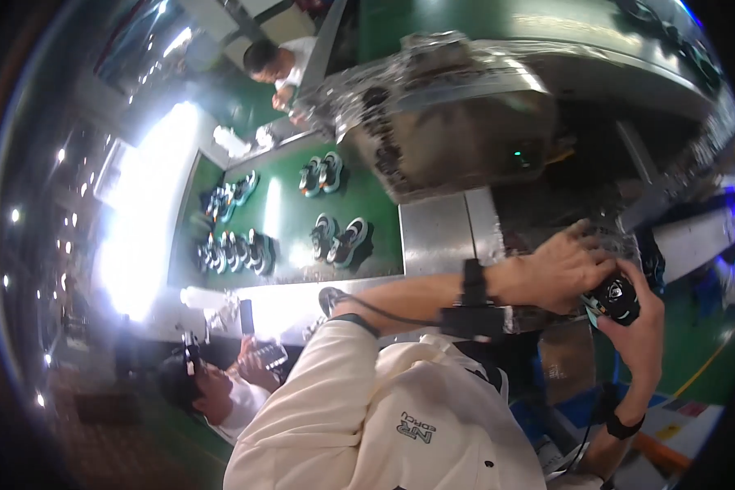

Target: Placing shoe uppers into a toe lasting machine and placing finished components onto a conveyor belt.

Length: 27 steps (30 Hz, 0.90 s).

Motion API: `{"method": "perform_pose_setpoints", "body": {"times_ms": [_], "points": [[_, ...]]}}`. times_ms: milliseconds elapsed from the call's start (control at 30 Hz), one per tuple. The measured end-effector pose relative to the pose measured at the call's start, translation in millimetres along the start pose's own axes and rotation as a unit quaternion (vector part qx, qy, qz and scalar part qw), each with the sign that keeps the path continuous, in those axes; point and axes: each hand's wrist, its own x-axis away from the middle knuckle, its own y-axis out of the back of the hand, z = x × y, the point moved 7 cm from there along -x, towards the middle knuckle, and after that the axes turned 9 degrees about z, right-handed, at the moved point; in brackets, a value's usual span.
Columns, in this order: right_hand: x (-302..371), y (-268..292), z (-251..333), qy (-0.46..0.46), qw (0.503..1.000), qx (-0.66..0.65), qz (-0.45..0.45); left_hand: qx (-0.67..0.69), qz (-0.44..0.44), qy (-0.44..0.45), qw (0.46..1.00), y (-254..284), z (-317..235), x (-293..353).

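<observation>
At the right, a black shoe point(617, 296) with pale teal along its side is between my two hands. My right hand point(639, 331) wraps round its near and right side, fingers closed on it. From the left, my left hand point(565, 268) reaches across and grips the shoe's left edge. Its fingers are bent, and the thumb is mostly hidden. A dark metal surface of a machine lies just beyond the hands. Straps with dark devices and cables sit on both my wrists.
Several pairs of shoes point(339, 239) stand on a green conveyor belt point(290, 208) at the left. A film-wrapped machine housing point(465, 135) with a small green light stands ahead. One person point(282, 65) is at the far left, another point(220, 392) at the near left. A cardboard box point(567, 359) is below my hands.
</observation>
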Motion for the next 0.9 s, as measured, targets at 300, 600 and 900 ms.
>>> {"method": "perform_pose_setpoints", "body": {"times_ms": [300, 600, 900], "points": [[-26, -23, -21, -0.142, 0.984, 0.108, 0.007, 0.191, -0.368, 0.318, 0.853, 8, 78, 244], [-30, -40, -54, -0.220, 0.973, 0.065, 0.040, -0.096, -0.036, 0.775, 0.623, -141, 273, 581], [-15, -35, -64, -0.213, 0.970, 0.103, -0.049, -0.038, -0.024, 0.823, 0.566, -133, 325, 636]]}}
